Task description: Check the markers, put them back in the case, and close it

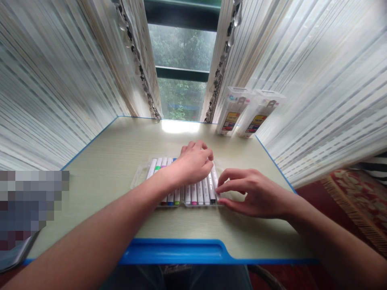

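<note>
Left hand (193, 163): I see it curled over markers (193, 193); grip unclear.
Right hand (250, 193): fingers apart, touching marker tray (140, 175), desk (115, 149) centre.

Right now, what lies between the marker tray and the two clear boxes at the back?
Nothing: the head view shows only bare desk top between the marker tray and the clear boxes.
</note>
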Demonstrator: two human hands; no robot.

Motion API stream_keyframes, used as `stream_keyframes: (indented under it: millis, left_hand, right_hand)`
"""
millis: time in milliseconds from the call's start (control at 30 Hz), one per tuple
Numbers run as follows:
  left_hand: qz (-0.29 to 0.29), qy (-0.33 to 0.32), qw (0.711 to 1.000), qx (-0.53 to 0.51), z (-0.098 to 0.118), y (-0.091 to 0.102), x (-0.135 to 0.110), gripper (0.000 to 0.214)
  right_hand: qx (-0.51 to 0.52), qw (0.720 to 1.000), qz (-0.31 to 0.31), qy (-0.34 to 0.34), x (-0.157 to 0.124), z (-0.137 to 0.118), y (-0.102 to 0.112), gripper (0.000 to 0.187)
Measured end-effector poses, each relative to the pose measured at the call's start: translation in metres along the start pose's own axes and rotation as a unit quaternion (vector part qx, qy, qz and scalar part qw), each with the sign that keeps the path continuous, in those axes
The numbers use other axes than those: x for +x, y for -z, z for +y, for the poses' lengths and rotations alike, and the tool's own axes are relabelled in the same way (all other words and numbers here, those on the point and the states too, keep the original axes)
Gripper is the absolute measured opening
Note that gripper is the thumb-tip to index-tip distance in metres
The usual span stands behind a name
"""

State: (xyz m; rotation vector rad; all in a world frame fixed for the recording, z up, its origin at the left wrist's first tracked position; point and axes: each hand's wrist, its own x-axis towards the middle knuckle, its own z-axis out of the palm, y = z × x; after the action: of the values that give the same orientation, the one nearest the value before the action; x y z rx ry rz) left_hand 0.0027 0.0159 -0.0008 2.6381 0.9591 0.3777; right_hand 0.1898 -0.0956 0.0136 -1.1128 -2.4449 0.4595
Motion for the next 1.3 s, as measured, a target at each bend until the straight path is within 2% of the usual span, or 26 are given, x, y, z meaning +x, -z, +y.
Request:
stream_keyframes:
  millis: [200,333,400,500,600,700,800,933,1000,1133,1300]
  left_hand:
    - [-0.017,0.005,1.000,-0.019,0.004,0.004,0.000,0.036]
    - [-0.023,0.005,0.999,-0.023,0.005,0.006,-0.002,0.036]
    - [-0.019,0.004,0.999,-0.028,0.005,0.008,-0.002,0.037]
    - [-0.003,0.010,0.999,-0.042,0.006,0.013,-0.002,0.038]
    - [0.009,0.018,0.999,-0.051,0.008,0.018,-0.001,0.037]
    - [0.002,0.021,0.999,-0.043,0.005,0.026,0.000,0.038]
    - [-0.002,0.041,0.999,-0.035,-0.005,0.037,-0.001,0.038]
    - [0.007,0.106,0.994,-0.027,-0.027,0.055,-0.006,0.036]
    - [-0.014,0.127,0.992,-0.022,-0.038,0.061,-0.011,0.031]
    - [-0.045,0.147,0.987,-0.050,-0.057,0.061,-0.022,0.024]
    - [-0.039,0.151,0.978,-0.135,-0.071,0.052,-0.028,0.027]
  right_hand:
    - [0.029,0.999,-0.023,0.007,0.002,0.001,0.002,0.007]
    - [0.038,0.999,-0.013,0.018,0.002,-0.001,0.002,0.005]
    - [0.033,0.999,0.012,0.019,0.002,-0.002,0.002,0.005]
    - [-0.001,0.997,0.083,0.001,0.003,0.001,0.001,0.010]
    - [-0.047,0.986,0.156,-0.040,0.005,0.009,-0.002,0.013]
    - [-0.065,0.976,0.187,-0.094,0.009,0.019,-0.008,0.019]
    - [-0.064,0.972,0.187,-0.127,0.011,0.026,-0.014,0.026]
    - [-0.060,0.972,0.189,-0.123,0.015,0.032,-0.022,0.022]
    - [-0.059,0.973,0.187,-0.122,0.017,0.035,-0.025,0.024]
    - [-0.044,0.978,0.164,-0.119,0.025,0.039,-0.030,0.029]
    - [-0.030,0.985,0.134,-0.104,0.033,0.041,-0.032,0.030]
